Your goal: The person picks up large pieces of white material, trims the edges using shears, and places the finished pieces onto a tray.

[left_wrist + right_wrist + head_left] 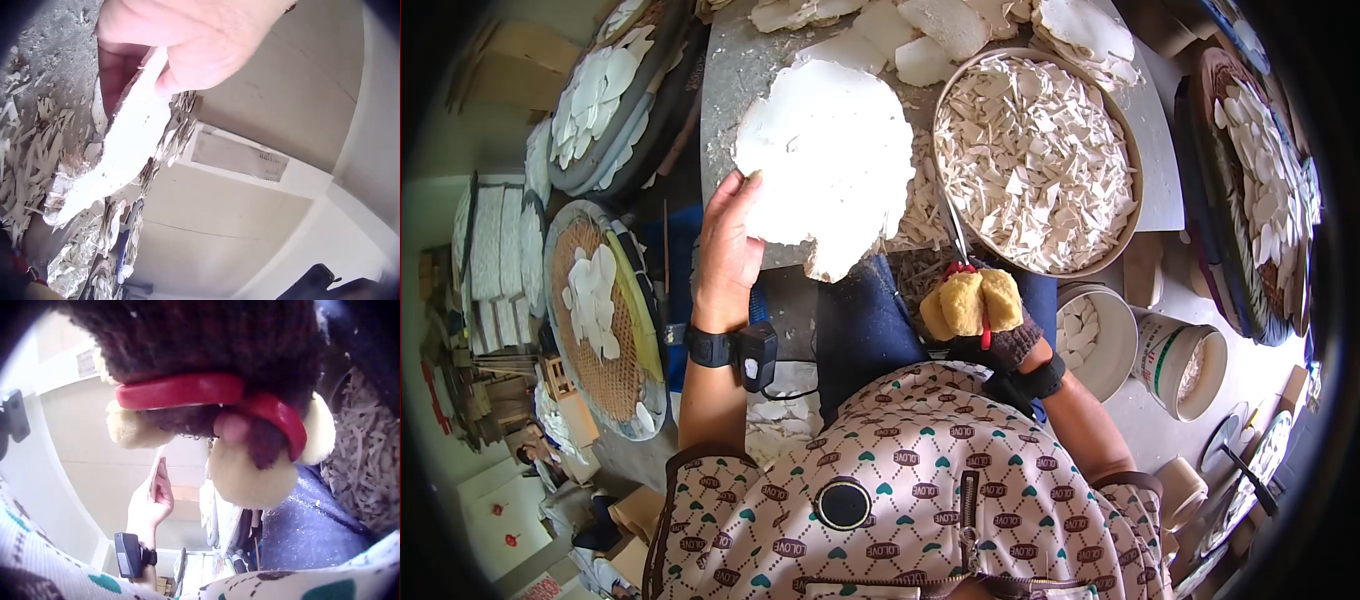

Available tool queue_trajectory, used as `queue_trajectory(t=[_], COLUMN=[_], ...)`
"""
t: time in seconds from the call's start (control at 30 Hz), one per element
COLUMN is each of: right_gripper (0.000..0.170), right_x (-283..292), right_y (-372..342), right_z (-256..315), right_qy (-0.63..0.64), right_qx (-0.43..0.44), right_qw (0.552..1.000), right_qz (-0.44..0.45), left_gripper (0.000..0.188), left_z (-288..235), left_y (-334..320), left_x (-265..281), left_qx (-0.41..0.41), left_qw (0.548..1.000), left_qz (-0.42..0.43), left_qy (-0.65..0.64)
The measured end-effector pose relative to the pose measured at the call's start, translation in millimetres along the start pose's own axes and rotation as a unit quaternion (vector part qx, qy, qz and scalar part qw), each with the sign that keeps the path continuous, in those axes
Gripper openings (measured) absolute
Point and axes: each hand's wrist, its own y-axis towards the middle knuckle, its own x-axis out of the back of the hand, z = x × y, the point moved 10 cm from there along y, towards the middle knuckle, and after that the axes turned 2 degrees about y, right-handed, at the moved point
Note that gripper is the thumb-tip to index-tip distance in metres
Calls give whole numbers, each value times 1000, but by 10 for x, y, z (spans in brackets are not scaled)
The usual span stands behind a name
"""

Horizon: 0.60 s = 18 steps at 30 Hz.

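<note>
My left hand pinches the left edge of a large flat white piece between thumb and fingers. The piece has an uneven outline and a rough brownish stub at its lower end; edge-on in the left wrist view, it looks thin. In a dark knitted glove, my right hand grips scissors with red handles. Thick yellow padding surrounds the gloved fingers and handles. The scissor blades point away from my body, between the white piece and a round basin full of white cut strips.
More white slabs lie along the far side of the grey table. White buckets stand on the floor at the right. Round woven trays bearing white pieces are at the left, with another stack at the right.
</note>
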Motion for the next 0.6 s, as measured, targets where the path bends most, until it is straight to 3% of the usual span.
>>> queue_trajectory(t=[0.03,0.13,0.23,0.27,0.37,0.47,0.57,0.6], right_gripper=[32,31,24,24,24,24,23,23], right_x=[-22,2,-51,-25,-82,-129,-147,-152], right_y=[-21,12,49,38,23,-7,-27,-30], right_z=[0,-131,-28,-35,-20,29,146,145], right_qy=[-78,114,211,182,248,227,30,24], right_qx=[-2,-18,-15,-3,-32,-45,-41,-40], right_qw=[997,993,977,983,968,972,999,999], right_qz=[15,27,-8,-10,1,-24,-18,-13], left_gripper=[36,36,36,36,37,36,35,35], left_z=[8,69,122,131,169,190,203,199], left_y=[3,37,74,97,164,311,454,495], left_x=[-6,29,71,77,93,92,-45,-128], left_qx=[4,21,25,31,55,82,104,113], left_qw=[1000,1000,999,999,998,995,987,984], left_qz=[2,5,0,2,21,53,115,132], left_qy=[2,-6,-19,-14,-2,10,31,33])
